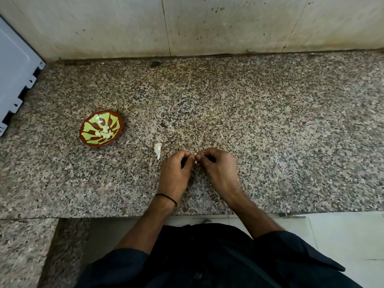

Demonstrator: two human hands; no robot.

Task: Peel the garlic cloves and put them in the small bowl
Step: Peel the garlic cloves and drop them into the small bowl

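Both my hands meet over the granite counter near its front edge. My left hand point(175, 172) and my right hand point(218, 167) pinch a small garlic clove point(195, 161) between their fingertips; only a sliver of white shows, the rest is hidden by the fingers. A loose white piece of garlic point(158, 149) lies on the counter just left of my left hand; I cannot tell if it is a clove or skin. The small bowl point(84, 136), brown with a yellow-green pattern, stands farther left and holds a few pale peeled cloves point(105, 133) at its centre.
The speckled granite counter point(270, 121) runs to a stained tiled wall point(207, 28) at the back. A grey appliance point(14, 80) stands at the far left edge. A dark speck point(164, 125) lies beyond the hands. White floor tiles point(342, 235) show below the counter's front edge.
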